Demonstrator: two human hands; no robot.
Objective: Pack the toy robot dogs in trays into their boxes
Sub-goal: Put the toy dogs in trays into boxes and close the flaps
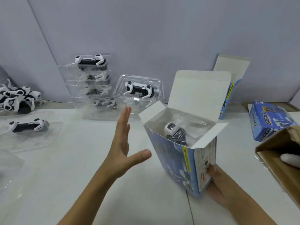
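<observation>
A blue toy box (181, 163) stands tilted in front of me with its top flaps open. Inside it a black-and-white robot dog (174, 132) sits in its clear tray. My right hand (217, 185) holds the box from behind at its lower right side. My left hand (123, 143) hovers just left of the box, fingers straight and spread, holding nothing. Another dog lies in a clear tray (139, 90) leaning at the back. To its left stands a stack of filled trays (92, 85).
A dog in a tray (29, 127) lies at the left, with a pile of loose dogs (17, 99) behind it. An open box (228, 88) stands at the back right, a closed blue box (267, 120) lies nearby. A gloved hand (290, 159) holds a brown carton (279, 161).
</observation>
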